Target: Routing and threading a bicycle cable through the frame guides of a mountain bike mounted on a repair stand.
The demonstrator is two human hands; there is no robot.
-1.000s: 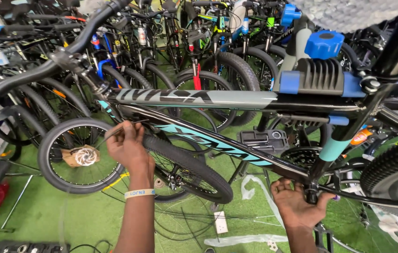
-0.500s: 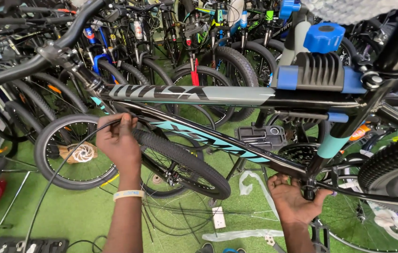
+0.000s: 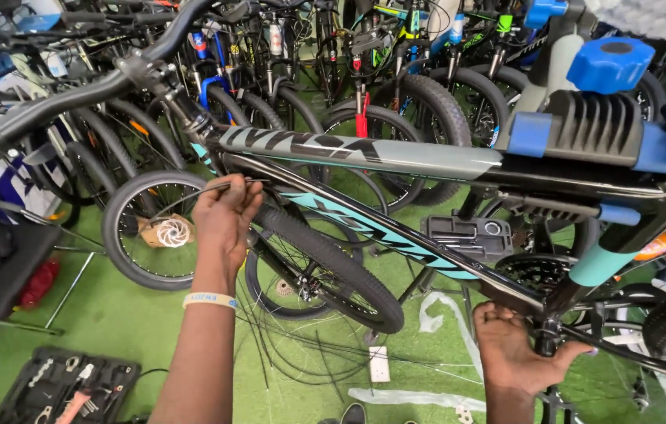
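Observation:
A bicycle with a grey top tube (image 3: 364, 153) and a teal and black down tube (image 3: 380, 232) hangs in a blue repair-stand clamp (image 3: 584, 126). My left hand (image 3: 223, 216) is closed on a thin black cable (image 3: 191, 195) beside the down tube, near the head of the frame. A white band sits on that wrist. My right hand (image 3: 517, 349) grips the frame at the bottom bracket, where the down tube meets the seat tube. The bike's own front wheel (image 3: 325, 271) hangs just below my left hand.
Many parked bicycles (image 3: 395, 102) crowd the back. A small wheel with a disc rotor (image 3: 156, 232) stands at the left. Loose black cables (image 3: 301, 353) and white plastic strips (image 3: 435, 314) lie on the green floor. An open tool case (image 3: 66, 385) sits bottom left.
My left hand has moved up and to the right along the cable towards the down tube. My right hand stays on the bottom bracket area. The view has shifted slightly.

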